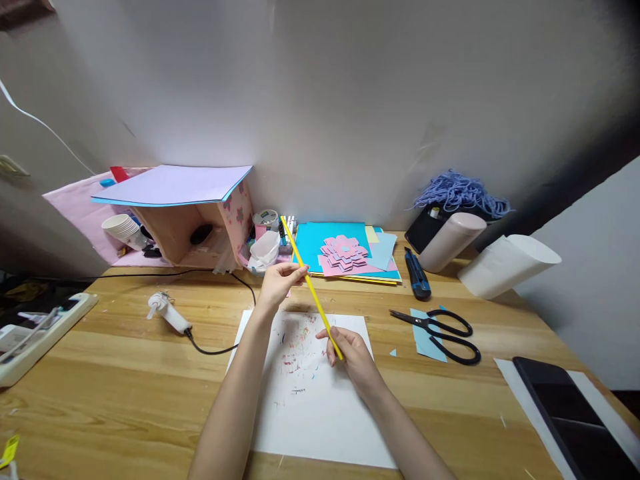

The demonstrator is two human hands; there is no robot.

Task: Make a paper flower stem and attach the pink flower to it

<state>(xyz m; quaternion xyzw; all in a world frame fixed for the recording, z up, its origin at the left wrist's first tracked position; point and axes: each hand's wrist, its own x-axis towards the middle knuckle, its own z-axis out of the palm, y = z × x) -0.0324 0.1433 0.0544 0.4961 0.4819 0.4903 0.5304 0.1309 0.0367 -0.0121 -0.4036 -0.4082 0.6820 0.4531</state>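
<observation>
A long, thin yellow stick slants over the white sheet, its upper end pointing away to the left. Near its middle, the fingertips of my left hand pinch it. My right hand grips the lower end between thumb and fingers. Whether the stick is rolled paper or a straw, I cannot tell. Red, blue and dark marks dot the sheet beneath. Beyond my hands, pink flower-shaped paper cutouts lie stacked on blue paper.
On the right are black-handled scissors over light-blue paper, a blue utility knife, white rolls and a black phone. To the left lie a corded white glue gun and a power strip. An open box stands against the wall.
</observation>
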